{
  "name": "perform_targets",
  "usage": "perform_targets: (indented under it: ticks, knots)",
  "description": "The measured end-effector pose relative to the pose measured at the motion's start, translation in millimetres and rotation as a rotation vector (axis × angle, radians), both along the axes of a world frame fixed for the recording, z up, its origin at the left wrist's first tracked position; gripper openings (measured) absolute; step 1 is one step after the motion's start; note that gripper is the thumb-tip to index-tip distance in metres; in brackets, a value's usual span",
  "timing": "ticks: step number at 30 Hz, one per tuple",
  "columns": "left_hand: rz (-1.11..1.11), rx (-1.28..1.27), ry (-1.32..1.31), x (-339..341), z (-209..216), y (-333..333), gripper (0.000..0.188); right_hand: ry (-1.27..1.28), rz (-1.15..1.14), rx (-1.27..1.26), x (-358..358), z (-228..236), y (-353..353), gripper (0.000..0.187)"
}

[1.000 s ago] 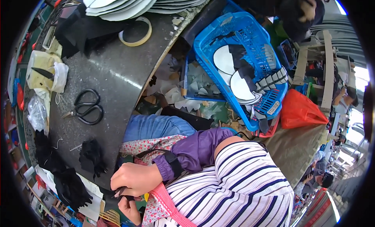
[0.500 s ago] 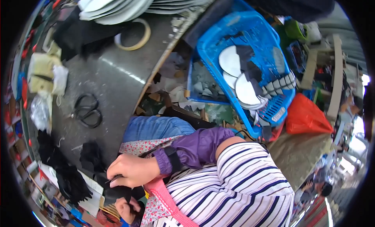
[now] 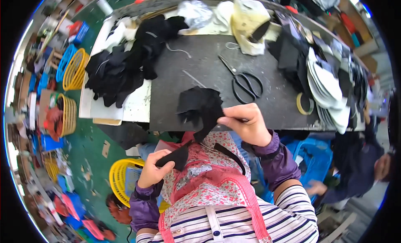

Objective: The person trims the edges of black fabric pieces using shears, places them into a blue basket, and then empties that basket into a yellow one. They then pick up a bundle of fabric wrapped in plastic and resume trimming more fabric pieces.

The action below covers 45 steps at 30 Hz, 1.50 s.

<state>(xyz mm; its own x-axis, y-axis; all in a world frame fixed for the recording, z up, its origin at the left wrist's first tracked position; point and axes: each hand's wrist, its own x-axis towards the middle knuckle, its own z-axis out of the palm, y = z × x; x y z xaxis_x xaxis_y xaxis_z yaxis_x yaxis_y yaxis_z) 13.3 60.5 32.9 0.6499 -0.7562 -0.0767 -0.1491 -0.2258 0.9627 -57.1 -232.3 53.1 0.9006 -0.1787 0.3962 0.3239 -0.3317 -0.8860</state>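
My left hand is closed on a small black fabric piece, held over my lap just below the table edge. My right hand, at the table's front edge, pinches the side of another black fabric piece. This second piece hangs partly over the edge, beside a crumpled black scrap on the tabletop; whether the two are joined I cannot tell. Black-handled scissors lie beyond my right hand, blades slightly apart.
Black fabric is heaped at the table's left. A tape roll and stacked white-and-black pieces lie right. Below stand a blue basket and a yellow basket. At right, a co-worker's hand reaches low.
The view has swung from the baskets on my right to the table in front. My hands, close together before, are now apart, each with black fabric.
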Motion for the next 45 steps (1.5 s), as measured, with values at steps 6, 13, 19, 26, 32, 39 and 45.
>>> perform_targets:
  ticks: [6, 13, 19, 26, 32, 39, 45]
  knots:
    - [0.424, -0.259, 0.645, 0.9, 6.5, -5.4, 0.01, 0.303, 0.315, 0.252, 54.8, 19.9, -14.1, 0.014]
    - [0.535, -0.266, 0.477, 21.8, -14.5, -26.7, 0.014, 0.565, 0.283, -0.121, 104.6, -4.5, -20.1, 0.022]
    - [0.496, -0.181, 0.599, 18.9, -28.3, -29.3, 0.014, 0.33, 0.106, -0.915, 100.9, 3.9, -0.6, 0.023]
    - [0.553, -0.239, 0.704, 13.0, -30.5, -27.4, 0.014, 0.346, 0.179, -0.836, 87.5, 31.4, 24.2, 0.028]
    - [0.524, -0.258, 0.717, 18.0, -24.7, -27.1, 0.014, 0.277, 0.195, -1.133, 96.2, 16.0, 44.7, 0.027]
    - [0.513, -0.287, 0.743, 19.1, -23.4, -27.3, 0.014, 0.245, 0.258, -1.245, 100.5, 5.6, 53.5, 0.026]
    - [0.531, -0.3, 0.755, 19.2, -23.6, -26.4, 0.015, 0.248, 0.253, -1.254, 100.4, 10.1, 52.0, 0.026]
